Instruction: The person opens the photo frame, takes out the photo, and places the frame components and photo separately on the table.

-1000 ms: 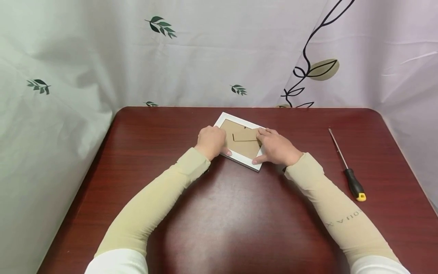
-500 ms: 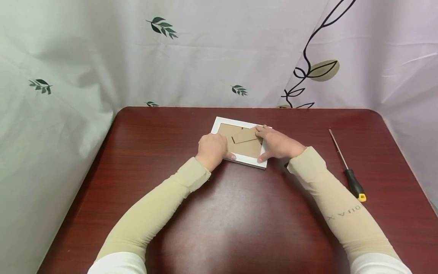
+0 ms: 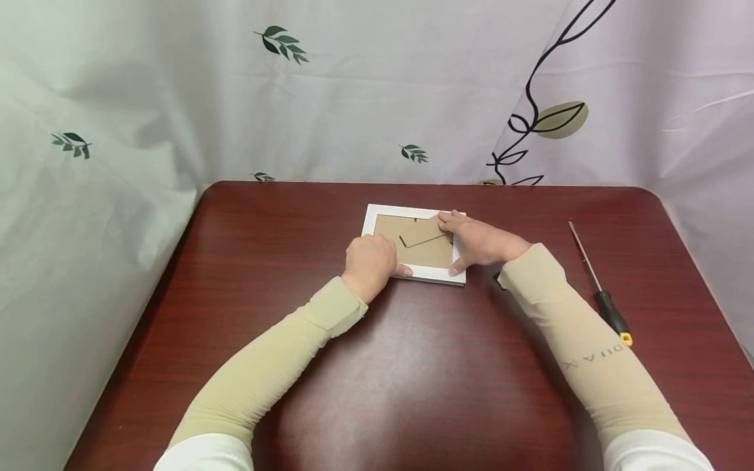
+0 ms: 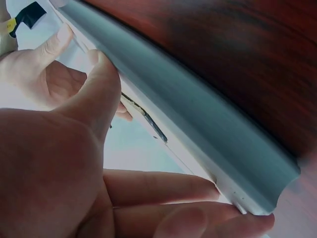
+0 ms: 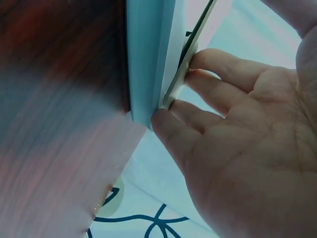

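A white picture frame [image 3: 436, 273] lies on the table with its brown backing board [image 3: 391, 226] facing up. A brown stand leg [image 3: 421, 233] lies slanted across the board. At the frame's left end, my left hand [image 3: 371, 261] holds it, thumb along the near border. In the left wrist view its other fingers [image 4: 163, 188] curl at the frame's end. My right hand [image 3: 480, 242] spans the right end, thumb on the near right corner and fingers on the stand leg. The right wrist view shows these fingers [image 5: 218, 89] at the leg's edge and the frame's corner.
A screwdriver [image 3: 612, 313] with a black and yellow handle lies to the right on the dark red-brown table [image 3: 383, 392]. White curtain [image 3: 353, 91] with a leaf pattern hangs behind the table and along its sides.
The picture frame has turned counter-clockwise in the head view, so its near edge now runs almost level. Both hands have moved with it and keep their hold.
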Demonstrator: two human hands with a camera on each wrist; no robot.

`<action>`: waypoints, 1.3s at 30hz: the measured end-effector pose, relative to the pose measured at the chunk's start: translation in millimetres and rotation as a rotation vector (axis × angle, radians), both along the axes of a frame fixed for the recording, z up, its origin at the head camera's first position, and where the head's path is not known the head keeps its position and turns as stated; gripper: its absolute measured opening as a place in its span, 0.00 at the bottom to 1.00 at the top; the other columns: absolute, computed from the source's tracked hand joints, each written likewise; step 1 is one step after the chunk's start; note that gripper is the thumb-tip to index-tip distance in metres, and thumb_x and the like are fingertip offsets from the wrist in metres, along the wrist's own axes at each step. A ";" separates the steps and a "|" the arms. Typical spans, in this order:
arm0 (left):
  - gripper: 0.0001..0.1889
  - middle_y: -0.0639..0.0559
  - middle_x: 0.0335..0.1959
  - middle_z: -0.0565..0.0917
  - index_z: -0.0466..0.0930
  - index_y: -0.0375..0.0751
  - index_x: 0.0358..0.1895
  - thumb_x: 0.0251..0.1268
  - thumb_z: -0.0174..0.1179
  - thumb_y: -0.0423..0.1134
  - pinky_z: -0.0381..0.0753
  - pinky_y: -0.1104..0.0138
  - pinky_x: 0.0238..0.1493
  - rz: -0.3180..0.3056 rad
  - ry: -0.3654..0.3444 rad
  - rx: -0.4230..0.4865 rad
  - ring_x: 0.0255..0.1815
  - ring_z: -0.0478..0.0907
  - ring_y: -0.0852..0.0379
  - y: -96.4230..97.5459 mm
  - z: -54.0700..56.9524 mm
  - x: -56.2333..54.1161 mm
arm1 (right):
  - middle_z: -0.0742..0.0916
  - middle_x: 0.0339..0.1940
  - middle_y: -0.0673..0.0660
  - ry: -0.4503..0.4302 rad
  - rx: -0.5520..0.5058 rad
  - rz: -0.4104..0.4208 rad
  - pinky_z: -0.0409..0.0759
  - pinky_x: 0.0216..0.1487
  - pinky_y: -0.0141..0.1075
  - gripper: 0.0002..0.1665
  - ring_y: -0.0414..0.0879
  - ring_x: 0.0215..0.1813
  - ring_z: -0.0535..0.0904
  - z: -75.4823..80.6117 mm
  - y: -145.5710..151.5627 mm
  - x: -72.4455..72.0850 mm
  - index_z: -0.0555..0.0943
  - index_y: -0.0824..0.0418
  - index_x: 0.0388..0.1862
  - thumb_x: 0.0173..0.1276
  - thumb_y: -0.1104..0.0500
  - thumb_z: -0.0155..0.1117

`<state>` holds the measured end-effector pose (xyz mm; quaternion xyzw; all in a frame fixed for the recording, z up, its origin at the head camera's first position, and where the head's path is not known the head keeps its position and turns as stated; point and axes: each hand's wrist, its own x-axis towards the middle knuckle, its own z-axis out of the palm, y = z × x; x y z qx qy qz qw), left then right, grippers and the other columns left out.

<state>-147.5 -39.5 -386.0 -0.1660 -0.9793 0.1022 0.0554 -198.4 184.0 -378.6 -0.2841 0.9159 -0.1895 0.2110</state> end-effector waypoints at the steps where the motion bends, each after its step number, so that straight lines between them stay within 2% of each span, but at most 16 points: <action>1: 0.33 0.51 0.17 0.81 0.86 0.46 0.21 0.37 0.64 0.76 0.79 0.62 0.15 0.004 -0.003 0.000 0.22 0.83 0.50 0.7 0.0 0.4 | 0.57 0.80 0.71 0.000 -0.003 0.006 0.46 0.79 0.55 0.55 0.68 0.80 0.45 -0.2 0.2 -1.0 0.65 0.77 0.72 0.51 0.59 0.84; 7: 0.33 0.51 0.17 0.82 0.86 0.47 0.21 0.38 0.64 0.76 0.79 0.62 0.16 0.036 -0.020 -0.015 0.21 0.83 0.52 4.6 -1.4 2.7 | 0.57 0.80 0.72 -0.009 -0.029 0.049 0.45 0.79 0.55 0.55 0.69 0.80 0.45 -1.0 3.4 -4.6 0.64 0.79 0.72 0.51 0.60 0.83; 12: 0.33 0.52 0.17 0.81 0.86 0.47 0.20 0.39 0.63 0.77 0.80 0.62 0.16 0.031 -0.015 -0.023 0.19 0.82 0.54 8.4 -1.9 7.1 | 0.56 0.80 0.71 -0.039 -0.048 0.062 0.44 0.80 0.55 0.56 0.69 0.80 0.43 -0.3 7.6 -6.2 0.62 0.78 0.73 0.51 0.63 0.83; 19: 0.33 0.54 0.12 0.78 0.81 0.48 0.14 0.37 0.62 0.77 0.78 0.64 0.14 0.003 0.083 -0.017 0.16 0.80 0.56 7.6 -6.2 13.2 | 0.55 0.81 0.69 -0.064 -0.062 0.068 0.45 0.80 0.54 0.57 0.66 0.81 0.42 -0.2 10.0 -8.3 0.60 0.77 0.75 0.50 0.65 0.82; 23: 0.33 0.55 0.11 0.77 0.80 0.49 0.12 0.38 0.62 0.79 0.77 0.65 0.13 -0.019 0.113 -0.021 0.15 0.79 0.56 4.2 -6.8 13.6 | 0.56 0.81 0.69 -0.057 -0.067 0.068 0.45 0.80 0.54 0.58 0.67 0.81 0.42 -1.5 10.0 -9.1 0.60 0.77 0.75 0.50 0.64 0.82; 29: 0.34 0.55 0.11 0.75 0.77 0.48 0.10 0.42 0.62 0.78 0.77 0.63 0.14 -0.052 0.130 -0.041 0.15 0.79 0.55 -3.5 -0.1 9.4 | 0.57 0.80 0.70 -0.016 -0.059 0.061 0.47 0.79 0.53 0.58 0.66 0.81 0.44 -1.3 7.9 -5.8 0.60 0.75 0.75 0.49 0.64 0.83; 33: 0.34 0.56 0.10 0.73 0.74 0.49 0.09 0.46 0.62 0.77 0.76 0.63 0.14 -0.049 0.133 -0.038 0.15 0.80 0.54 -8.4 5.6 6.4 | 0.58 0.81 0.68 0.018 -0.071 0.056 0.49 0.79 0.53 0.56 0.63 0.82 0.45 0.1 10.1 2.5 0.60 0.74 0.76 0.54 0.63 0.81; 36: 0.34 0.54 0.13 0.76 0.78 0.47 0.13 0.46 0.62 0.77 0.77 0.63 0.16 -0.052 0.115 -0.008 0.17 0.81 0.52 -13.4 8.0 1.7 | 0.60 0.79 0.70 0.086 -0.111 0.041 0.49 0.79 0.55 0.49 0.65 0.81 0.48 4.0 16.4 11.2 0.63 0.74 0.74 0.59 0.62 0.77; 38: 0.37 0.48 0.24 0.84 0.85 0.41 0.25 0.48 0.61 0.78 0.81 0.61 0.23 -0.067 0.065 0.002 0.26 0.84 0.49 -18.1 10.2 -4.1 | 0.63 0.78 0.71 0.147 -0.124 0.012 0.50 0.78 0.56 0.44 0.66 0.80 0.51 9.1 23.3 18.2 0.66 0.74 0.73 0.63 0.62 0.74; 39: 0.41 0.43 0.34 0.87 0.87 0.37 0.35 0.48 0.60 0.78 0.84 0.59 0.30 -0.078 0.021 0.010 0.35 0.86 0.47 -20.8 11.4 -8.2 | 0.65 0.76 0.72 0.178 -0.124 -0.008 0.51 0.78 0.56 0.41 0.67 0.79 0.52 12.1 27.9 22.4 0.67 0.74 0.72 0.64 0.62 0.73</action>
